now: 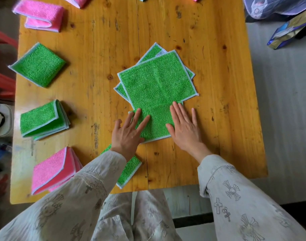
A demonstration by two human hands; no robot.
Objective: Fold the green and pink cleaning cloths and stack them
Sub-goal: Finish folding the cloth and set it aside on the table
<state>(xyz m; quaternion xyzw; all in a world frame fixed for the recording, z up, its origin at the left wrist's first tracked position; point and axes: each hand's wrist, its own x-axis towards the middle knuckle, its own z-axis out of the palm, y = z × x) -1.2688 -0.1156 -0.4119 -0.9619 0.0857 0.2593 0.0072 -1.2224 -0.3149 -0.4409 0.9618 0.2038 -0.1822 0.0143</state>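
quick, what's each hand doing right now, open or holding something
Left hand: open, fingers straight, pressing flat on the folded green cloth.
Right hand: open, fingers straight, flat on the same cloth's right edge.

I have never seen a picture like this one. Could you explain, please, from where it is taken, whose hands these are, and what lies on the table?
There is no machine here. A person wears a camera on the head, so the one picture looks down at their own arms.

The left hand and the right hand lie flat, fingers straight, pressing a green fluffy cleaning cloth on the yellow wooden table. Nothing is gripped. More green cloths lie beneath it.

Along the table's left side sit folded cloths: a pink folded pile, a green folded pile, a single green folded cloth and a pink folded cloth.
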